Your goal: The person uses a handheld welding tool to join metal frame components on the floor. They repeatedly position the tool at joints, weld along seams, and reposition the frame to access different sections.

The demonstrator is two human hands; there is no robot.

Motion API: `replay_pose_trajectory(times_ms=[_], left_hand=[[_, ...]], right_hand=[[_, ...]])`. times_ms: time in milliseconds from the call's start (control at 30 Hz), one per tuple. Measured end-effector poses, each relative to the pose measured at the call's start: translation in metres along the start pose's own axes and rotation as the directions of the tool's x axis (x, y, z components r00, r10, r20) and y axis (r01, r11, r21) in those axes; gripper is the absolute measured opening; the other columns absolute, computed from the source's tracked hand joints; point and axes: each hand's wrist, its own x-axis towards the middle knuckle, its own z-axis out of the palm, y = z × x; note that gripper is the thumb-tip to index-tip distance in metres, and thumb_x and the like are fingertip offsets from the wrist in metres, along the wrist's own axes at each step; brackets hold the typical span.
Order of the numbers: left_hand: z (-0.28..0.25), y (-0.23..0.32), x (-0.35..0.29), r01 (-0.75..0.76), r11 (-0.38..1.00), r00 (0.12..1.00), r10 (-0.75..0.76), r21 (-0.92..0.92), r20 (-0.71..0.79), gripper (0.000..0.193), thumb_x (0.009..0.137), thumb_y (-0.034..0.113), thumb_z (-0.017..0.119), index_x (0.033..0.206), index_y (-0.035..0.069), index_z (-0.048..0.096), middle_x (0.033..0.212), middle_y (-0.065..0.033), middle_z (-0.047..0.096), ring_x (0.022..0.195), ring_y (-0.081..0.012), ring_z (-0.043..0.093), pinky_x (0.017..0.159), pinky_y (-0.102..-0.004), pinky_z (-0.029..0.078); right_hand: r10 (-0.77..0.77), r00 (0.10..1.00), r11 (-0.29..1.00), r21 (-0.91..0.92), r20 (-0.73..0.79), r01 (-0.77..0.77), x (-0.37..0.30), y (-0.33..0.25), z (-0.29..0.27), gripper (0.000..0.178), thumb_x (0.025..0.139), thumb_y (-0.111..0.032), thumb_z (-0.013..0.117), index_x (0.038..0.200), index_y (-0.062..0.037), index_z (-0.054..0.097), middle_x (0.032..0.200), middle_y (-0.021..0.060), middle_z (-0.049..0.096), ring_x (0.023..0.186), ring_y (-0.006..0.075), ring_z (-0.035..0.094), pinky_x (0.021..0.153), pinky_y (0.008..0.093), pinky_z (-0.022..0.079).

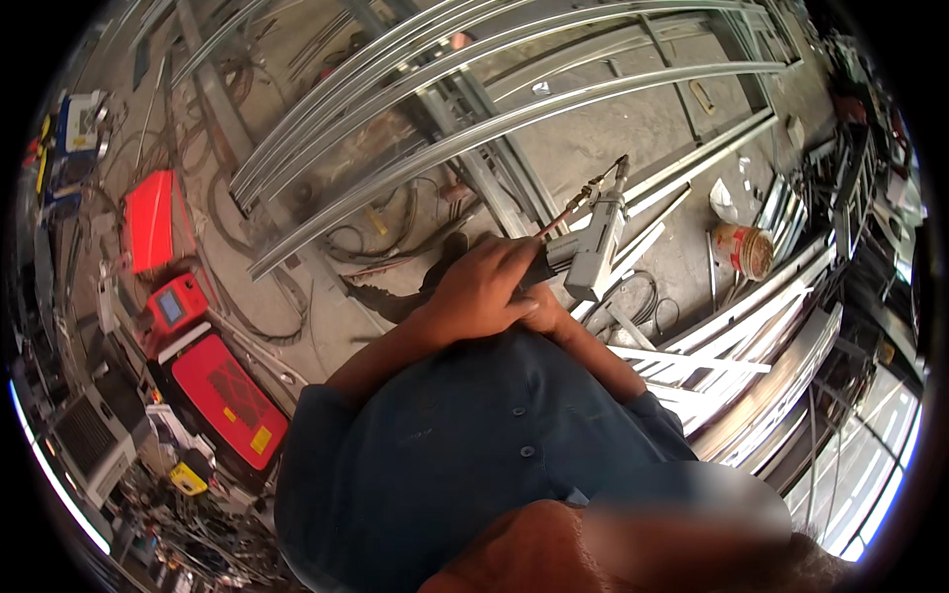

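Holding both hands close together before a dark blue shirt (pixel 474 415), the person keeps a grey torch (pixel 598 247) beside them, over the floor (pixel 633 133), its nozzle pointing away from the body. From where I watch, the left hand (pixel 479 287) is on top, fingers bent and partly spread across the torch's dark grip (pixel 535 273), its thumb by the other hand. The right hand (pixel 540 308) sits below, mostly hidden; I can't tell how far it is closed, or which hand bears the weight. A thin reddish hose (pixel 568 212) runs alongside the torch. Beyond, long metal rails (pixel 514 124) form a frame. Toward the floor's left edge sit a red box with a small screen (pixel 176 304) and a red-topped case (pixel 227 395). Toward its right edge, a tub (pixel 741 252) is near stacked metal lengths (pixel 741 381).
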Motion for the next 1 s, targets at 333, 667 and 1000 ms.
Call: replay_pose_trajectory(times_ms=[333,667,1000], left_hand=[[-0.015,-0.001,-0.020,0.094,0.831,0.972,0.043,0.549,-0.231,0.064,0.077,0.018,0.069,0.136,-0.004,0.055,0.125,-0.0195,0.061,0.091,-0.0311,0.065,0.082,-0.0398,0.055],[-0.079,-0.031,-0.066,0.261,0.848,0.965,-0.214,0.461,-0.151,0.091,0.068,0.017,0.075,0.150,0.000,0.039,0.117,-0.0224,0.064,0.095,-0.0362,0.068,0.078,-0.0436,0.058],[-0.127,-0.111,-0.128,0.045,0.901,0.989,-0.102,0.432,0.108,0.091,0.068,0.018,0.079,0.150,0.008,0.042,0.128,-0.0203,0.063,0.096,-0.0349,0.070,0.079,-0.0425,0.060]], right_hand=[[0.017,0.807,0.952,0.238,0.591,-0.194,0.050,0.038,0.074,0.049,0.090,-0.021,0.075,0.131,-0.0016,0.058,0.133,0.0176,0.060,0.123,0.0291,0.057,0.103,0.0409,0.046],[-0.016,0.809,0.939,0.286,0.587,-0.189,0.072,0.017,0.161,0.044,0.090,-0.019,0.073,0.129,-0.0020,0.060,0.131,0.0165,0.062,0.123,0.0281,0.057,0.103,0.0408,0.047],[0.127,0.948,0.927,0.306,0.292,-0.218,0.084,0.006,0.287,0.040,0.091,-0.018,0.073,0.127,-0.0026,0.062,0.129,0.0151,0.064,0.123,0.0271,0.058,0.103,0.0404,0.048]])
